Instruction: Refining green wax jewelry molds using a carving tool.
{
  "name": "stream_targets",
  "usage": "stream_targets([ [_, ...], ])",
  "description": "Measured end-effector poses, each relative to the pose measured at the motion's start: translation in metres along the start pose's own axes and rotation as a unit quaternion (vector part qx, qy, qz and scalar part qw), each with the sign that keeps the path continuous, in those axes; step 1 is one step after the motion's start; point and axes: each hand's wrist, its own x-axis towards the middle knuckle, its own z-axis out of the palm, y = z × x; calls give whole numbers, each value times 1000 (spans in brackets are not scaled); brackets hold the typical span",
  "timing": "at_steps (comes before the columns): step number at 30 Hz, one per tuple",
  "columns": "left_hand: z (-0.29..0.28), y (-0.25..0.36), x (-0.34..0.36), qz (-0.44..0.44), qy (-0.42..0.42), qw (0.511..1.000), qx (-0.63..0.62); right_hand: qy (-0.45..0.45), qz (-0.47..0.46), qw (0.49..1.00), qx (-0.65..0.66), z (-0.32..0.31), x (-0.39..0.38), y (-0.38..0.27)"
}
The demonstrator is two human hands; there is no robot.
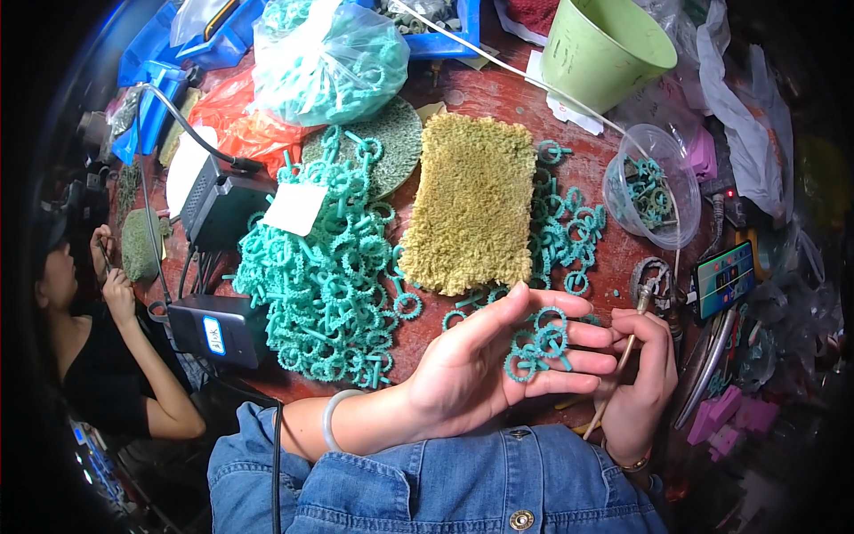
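Note:
My left hand [471, 356] is palm up, fingers stretched out. Several small teal toothed rings with short stems [539, 345] rest on its fingers. My right hand [642, 383], beside those fingertips, is closed around a slim brown-handled tool [619, 369] with a metal collar at its upper end; its tip is too small to make out. A shaggy yellow-green pad [471, 200] lies just beyond my left hand. Left of the pad is a large heap of teal rings [325, 276]. A smaller heap of similar rings [569, 227] is on its right.
A clear tub [654, 191] holding more pieces and a green bucket [605, 44] stand on the right. At the back is a filled plastic bag [329, 62]. Black boxes with cables [213, 329] flank the left heap. A lit phone [723, 279] stands right. Another person [107, 347] sits left.

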Motion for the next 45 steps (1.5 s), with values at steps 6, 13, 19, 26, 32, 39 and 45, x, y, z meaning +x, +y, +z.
stream_targets([
  [6,0,0,0,1,-1,1000,7,77,20,996,49,1,-3,3],
  [13,3,-1,-5,-4,55,984,172,137,41,965,222,-5,-7,-1],
  [19,7,-3,-1,13,64,973,220,61,133,905,399,-14,-9,-3],
  [26,9,1,-1,-26,55,989,136,55,159,877,450,-15,-8,-4],
  [32,5,-1,-2,-9,44,983,180,8,200,829,522,-12,-8,-3],
  [39,4,-3,-3,15,23,979,203,-6,225,808,545,-13,-7,-3],
  [45,2,-5,-3,43,25,960,275,-17,242,800,548,-13,-7,-3],
])
